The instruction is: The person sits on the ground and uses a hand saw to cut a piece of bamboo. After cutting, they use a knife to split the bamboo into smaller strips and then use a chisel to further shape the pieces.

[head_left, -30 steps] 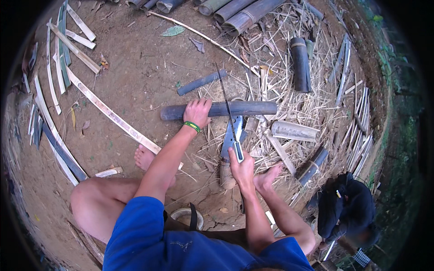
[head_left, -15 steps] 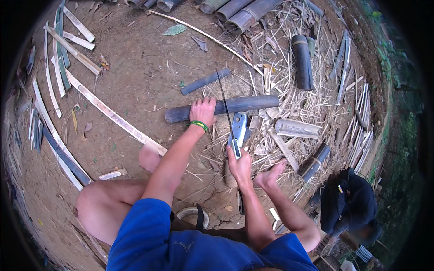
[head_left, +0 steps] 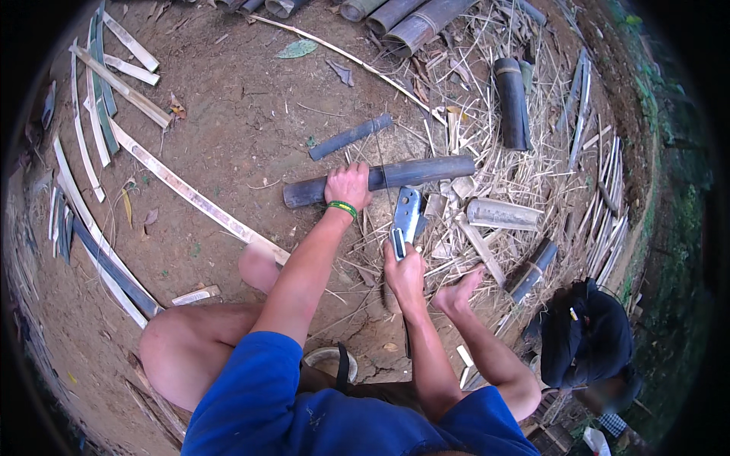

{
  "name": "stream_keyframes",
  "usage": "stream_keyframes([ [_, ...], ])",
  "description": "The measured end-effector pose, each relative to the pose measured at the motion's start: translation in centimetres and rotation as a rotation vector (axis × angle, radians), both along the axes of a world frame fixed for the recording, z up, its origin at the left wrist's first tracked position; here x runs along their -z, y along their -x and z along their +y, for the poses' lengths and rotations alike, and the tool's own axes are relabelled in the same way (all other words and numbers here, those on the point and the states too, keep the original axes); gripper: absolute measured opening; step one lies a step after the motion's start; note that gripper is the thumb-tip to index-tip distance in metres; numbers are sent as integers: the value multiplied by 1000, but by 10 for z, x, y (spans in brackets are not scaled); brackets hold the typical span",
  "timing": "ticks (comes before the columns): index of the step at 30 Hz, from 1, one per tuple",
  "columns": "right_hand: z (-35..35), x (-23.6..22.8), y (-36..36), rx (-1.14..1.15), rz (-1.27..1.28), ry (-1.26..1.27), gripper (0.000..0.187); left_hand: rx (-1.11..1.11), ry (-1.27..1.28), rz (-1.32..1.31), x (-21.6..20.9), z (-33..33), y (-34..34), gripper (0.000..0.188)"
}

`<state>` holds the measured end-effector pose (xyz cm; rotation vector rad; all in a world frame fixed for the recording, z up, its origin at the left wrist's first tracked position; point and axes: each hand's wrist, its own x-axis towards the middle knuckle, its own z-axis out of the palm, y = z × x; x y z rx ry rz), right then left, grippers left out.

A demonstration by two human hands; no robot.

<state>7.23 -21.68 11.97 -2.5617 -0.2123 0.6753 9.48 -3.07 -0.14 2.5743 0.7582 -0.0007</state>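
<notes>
My left hand [head_left: 348, 187] is wrapped over a dark bamboo tube [head_left: 430, 170] lying crosswise on the ground, pressing it near its left half. My right hand [head_left: 404, 273] grips the handle of a hand saw [head_left: 398, 245]. The saw's thin blade, seen edge-on, stands across the tube just right of my left hand. Beside the saw handle lies a broad metal blade [head_left: 408, 205] with holes; its lower part is hidden behind my right hand. A shorter dark bamboo piece [head_left: 350, 137] rests just beyond the tube.
Split bamboo strips [head_left: 190, 190] lie at the left. Shavings [head_left: 494, 171] cover the right side, with a half-split pale piece [head_left: 502, 214] and cut tubes [head_left: 511, 106] among them. Thicker bamboo poles [head_left: 426, 26] lie at the far edge. A dark bag-like bundle [head_left: 585, 334] sits at right.
The saw blade looks thinner and more upright now, its handle turned slightly. My left hand keeps its hold on the bamboo tube; the whole view has shifted slightly.
</notes>
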Motion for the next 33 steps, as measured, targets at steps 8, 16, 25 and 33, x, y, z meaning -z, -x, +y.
stream_keyframes([
  [8,-21,-10,9,-21,17,1,46,12,-55,-8,4,-5,7,49],
  [16,-14,7,4,-40,-15,-99,42,17,-72,-11,5,-2,4,54],
  [25,7,27,-16,-42,71,-87,38,14,-42,-21,5,-7,7,55],
  [33,24,38,-34,-37,-46,-93,40,-10,9,-40,6,0,-3,51],
])
